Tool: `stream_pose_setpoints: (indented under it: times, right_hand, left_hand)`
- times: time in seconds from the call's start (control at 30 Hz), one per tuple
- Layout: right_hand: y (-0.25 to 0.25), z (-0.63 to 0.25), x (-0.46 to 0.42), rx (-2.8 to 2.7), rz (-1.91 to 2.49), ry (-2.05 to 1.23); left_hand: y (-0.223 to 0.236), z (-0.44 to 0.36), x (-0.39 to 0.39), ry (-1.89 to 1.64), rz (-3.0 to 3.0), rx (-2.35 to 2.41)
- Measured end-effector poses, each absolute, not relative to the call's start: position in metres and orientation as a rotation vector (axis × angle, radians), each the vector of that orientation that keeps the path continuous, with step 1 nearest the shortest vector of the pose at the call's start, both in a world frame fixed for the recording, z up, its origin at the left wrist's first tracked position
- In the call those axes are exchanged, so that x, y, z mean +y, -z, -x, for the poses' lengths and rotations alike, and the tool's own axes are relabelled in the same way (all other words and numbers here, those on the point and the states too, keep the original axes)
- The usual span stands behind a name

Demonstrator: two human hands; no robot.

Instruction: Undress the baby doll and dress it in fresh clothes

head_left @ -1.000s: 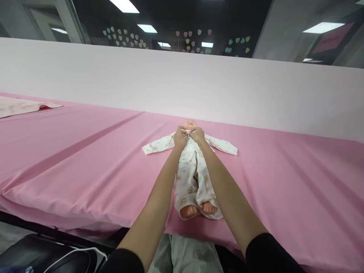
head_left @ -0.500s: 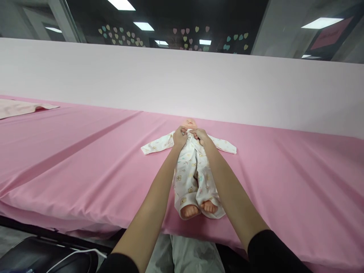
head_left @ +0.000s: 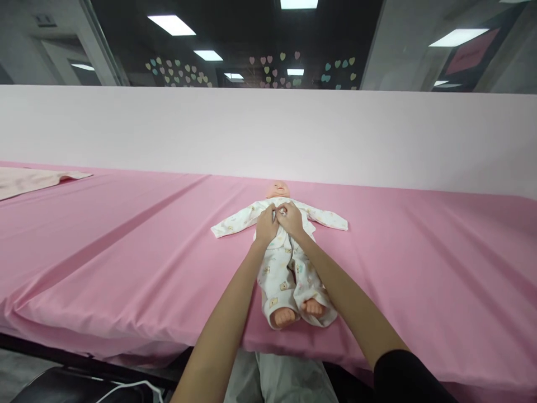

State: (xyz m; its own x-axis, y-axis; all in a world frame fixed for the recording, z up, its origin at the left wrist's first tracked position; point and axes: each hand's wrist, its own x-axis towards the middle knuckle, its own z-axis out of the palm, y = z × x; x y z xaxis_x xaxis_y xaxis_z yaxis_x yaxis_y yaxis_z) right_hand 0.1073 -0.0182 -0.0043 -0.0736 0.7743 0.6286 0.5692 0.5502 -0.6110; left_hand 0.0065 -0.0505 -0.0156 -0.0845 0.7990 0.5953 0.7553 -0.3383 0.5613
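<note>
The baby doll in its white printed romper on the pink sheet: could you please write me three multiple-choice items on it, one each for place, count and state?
1. Where are both hands?
A. On the doll's chest
B. On its feet
C. On the sheet's far left

2. How many bare doll feet show?
A. None
B. One
C. Two

3. How do the romper sleeves lie?
A. Spread flat sideways
B. Crossed over the chest
C. Rolled up

Answers: 1 A, the left hand and right hand pinch the white printed romper on the baby doll; 2 C, two feet stick out; 3 A, they lie on the pink sheet.
</note>
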Motion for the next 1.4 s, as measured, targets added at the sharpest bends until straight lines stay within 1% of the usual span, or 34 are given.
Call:
stream_pose_setpoints:
  times: [0.1,0.2,0.33,0.47,0.53,0.73,0.9,1.1,1.4]
  right_hand:
    - [0.010,-0.110,-0.028,-1.773,1.049,-0.161]
    - [0.011,-0.113,-0.031,-1.671,1.075,-0.209]
    - [0.008,-0.119,-0.031,-1.542,1.110,-0.310]
    - [0.008,-0.123,-0.031,-1.465,1.101,-0.363]
    - [0.009,-0.123,-0.031,-1.470,1.107,-0.362]
    - [0.011,-0.122,-0.028,-1.504,1.105,-0.332]
    - [0.011,-0.121,-0.030,-1.514,1.102,-0.329]
    - [0.009,-0.120,-0.032,-1.481,1.114,-0.296]
    - [0.004,-0.118,-0.039,-1.512,1.106,-0.341]
  left_hand:
    - [0.020,-0.005,-0.055,-1.512,-2.047,1.670]
    - [0.018,-0.005,-0.056,-1.515,-2.018,1.672]
    - [0.007,-0.013,-0.064,-1.347,-2.190,1.778]
    - [-0.005,-0.027,-0.071,-1.113,-2.309,2.011]
    - [-0.008,-0.033,-0.070,-1.063,-2.300,2.107]
    - [-0.004,-0.036,-0.061,-1.207,-2.286,2.191]
    - [-0.003,-0.034,-0.062,-1.237,-2.237,2.219]
    - [-0.001,-0.030,-0.065,-1.394,-2.204,2.044]
    - [0.007,-0.019,-0.056,-1.646,-1.915,1.850]
